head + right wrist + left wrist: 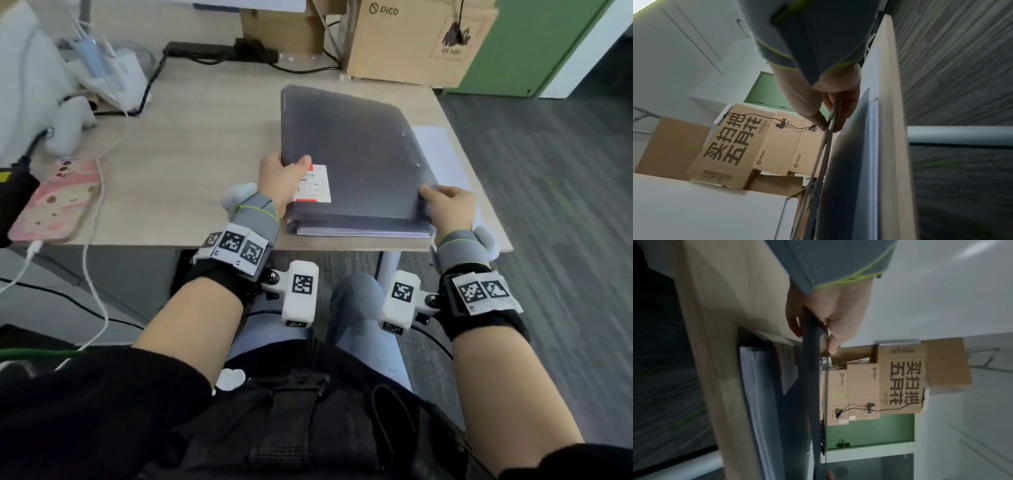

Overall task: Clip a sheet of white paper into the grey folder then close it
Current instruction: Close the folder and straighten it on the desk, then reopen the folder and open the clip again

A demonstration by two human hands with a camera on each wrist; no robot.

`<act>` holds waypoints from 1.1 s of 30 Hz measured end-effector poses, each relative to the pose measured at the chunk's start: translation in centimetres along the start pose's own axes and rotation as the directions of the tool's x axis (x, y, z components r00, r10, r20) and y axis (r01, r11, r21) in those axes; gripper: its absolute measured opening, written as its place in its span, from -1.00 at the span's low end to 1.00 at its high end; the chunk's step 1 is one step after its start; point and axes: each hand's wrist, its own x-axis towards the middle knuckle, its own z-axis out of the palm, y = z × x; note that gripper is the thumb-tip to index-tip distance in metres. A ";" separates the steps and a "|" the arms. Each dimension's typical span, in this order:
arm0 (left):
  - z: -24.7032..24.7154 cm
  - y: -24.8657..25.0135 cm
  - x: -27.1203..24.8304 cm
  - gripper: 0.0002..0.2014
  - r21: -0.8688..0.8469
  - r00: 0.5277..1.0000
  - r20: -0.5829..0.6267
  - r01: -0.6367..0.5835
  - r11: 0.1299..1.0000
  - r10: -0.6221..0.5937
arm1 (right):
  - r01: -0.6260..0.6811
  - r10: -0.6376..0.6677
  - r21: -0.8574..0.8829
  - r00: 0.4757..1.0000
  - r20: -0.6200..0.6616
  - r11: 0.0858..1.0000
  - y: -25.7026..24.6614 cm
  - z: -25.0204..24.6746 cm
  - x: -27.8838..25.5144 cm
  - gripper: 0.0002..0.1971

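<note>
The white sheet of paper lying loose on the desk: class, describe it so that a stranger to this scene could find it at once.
Start at the light wooden desk and go to its right edge, beside the dark carpet. There a plain white sheet of paper lies flat, partly tucked under the translucent grey plastic folder that both hands hold. Unlike the white pages stacked inside the folder, it lies outside the cover, single and bare.

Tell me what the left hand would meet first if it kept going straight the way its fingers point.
The left hand points away from the person, along the grey folder edge it grips. Bare desk follows, then probably the black power strip; depth is unclear.
</note>
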 end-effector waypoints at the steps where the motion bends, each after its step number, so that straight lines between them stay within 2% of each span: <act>1: 0.4 -0.8 0.7 -0.68 0.091 1.000 -0.020 0.021 0.996 -0.019 | 0.004 -0.004 -0.031 1.000 0.005 1.000 0.5 -0.3 0.4 -0.56; 3: 0.3 -2.5 1.8 -0.42 0.293 0.996 -0.090 0.034 0.956 -0.008 | 0.019 -0.016 -0.080 0.999 0.028 0.997 0.8 -0.5 0.4 -0.59; 4: 0.6 -2.4 1.6 -0.40 0.373 0.994 -0.107 0.038 0.927 0.002 | 0.022 -0.020 -0.099 0.999 0.028 0.995 0.9 -0.6 0.5 -0.62; 7: 1.0 -1.4 0.8 -0.52 0.505 0.992 -0.116 0.021 0.863 0.044 | 0.065 -0.064 -0.122 0.998 0.009 0.990 0.8 -0.8 0.5 -0.70; 9: 1.2 -1.0 0.9 -0.52 0.553 0.992 -0.106 0.007 0.833 0.062 | 0.090 -0.093 -0.070 0.995 -0.037 0.993 0.4 -1.0 0.3 -0.73; 10: 1.3 -0.9 0.9 -0.48 0.562 0.992 -0.103 0.003 0.827 0.067 | 0.097 -0.097 0.005 0.994 -0.050 0.995 0.0 -1.1 0.1 -0.74; 12: 1.6 -0.7 0.8 -0.45 0.556 0.992 -0.105 0.007 0.831 0.062 | 0.109 -0.102 0.262 0.994 -0.041 0.959 -1.1 -1.5 -0.6 -0.75; 15: 1.6 -0.7 0.5 -0.48 0.530 0.995 -0.085 0.004 0.848 0.049 | 0.020 -0.084 0.630 0.994 0.072 0.776 -2.8 -1.8 -1.4 -0.77; 17: 1.5 -0.4 0.5 -0.44 0.513 0.998 -0.055 -0.004 0.858 0.038 | -0.002 -0.134 0.722 0.982 0.131 0.692 -4.1 -1.6 -2.2 -0.68; 20: 1.5 0.1 0.5 -0.52 0.476 1.000 -0.009 -0.019 0.879 0.027 | 0.090 -0.278 0.736 0.951 0.137 0.671 -6.2 -0.6 -3.6 -0.56; 22: 1.2 0.3 0.8 -0.68 0.414 0.999 0.030 -0.028 0.910 0.017 | 0.214 -0.398 0.697 0.911 0.110 0.684 -7.7 0.3 -4.5 -0.48; 25: 0.4 0.8 1.0 -0.84 0.268 0.995 0.092 -0.068 0.961 0.045 | 0.342 -0.533 0.643 0.837 0.124 0.686 -9.8 1.9 -5.8 -0.57; 28: -0.4 2.0 0.8 -0.80 0.098 0.986 0.150 -0.082 0.992 0.067 | 0.441 -0.644 0.579 0.739 0.198 0.685 -11.9 3.2 -7.4 -0.54; 30: -1.2 3.1 0.2 -0.75 0.021 0.974 0.221 -0.059 0.998 0.053 | 0.504 -0.699 0.526 0.658 0.280 0.685 -13.1 4.3 -8.3 -0.40; 32: -2.3 4.2 0.0 -0.62 0.017 0.960 0.280 -0.022 1.000 0.017 | 0.554 -0.733 0.487 0.580 0.355 0.675 -13.7 5.7 -9.0 -0.28; 33: -3.5 4.4 0.1 -0.54 -0.001 0.959 0.284 -0.008 1.000 0.008 | 0.575 -0.755 0.490 0.521 0.399 0.655 -14.0 6.9 -9.7 -0.21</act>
